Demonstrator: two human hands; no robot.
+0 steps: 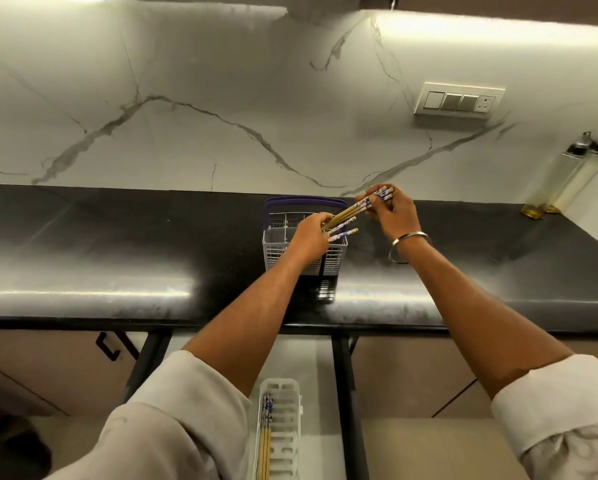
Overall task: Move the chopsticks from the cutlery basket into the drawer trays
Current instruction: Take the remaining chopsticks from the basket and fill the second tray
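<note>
Spanning both hands: chopsticks [354,206]

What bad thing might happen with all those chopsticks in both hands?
1. The right hand pinches several chopsticks only at their patterned ends, so one might slip and fall onto the counter or floor.
2. The left hand holds its own chopsticks right over the cutlery basket; a bump might tip it.
3. The drawer tray is narrow, so some could miss it.

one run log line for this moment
stage: sorting chopsticks | left hand: holds chopsticks over cutlery basket | right hand: holds chopsticks | drawer tray: one pair in
</note>
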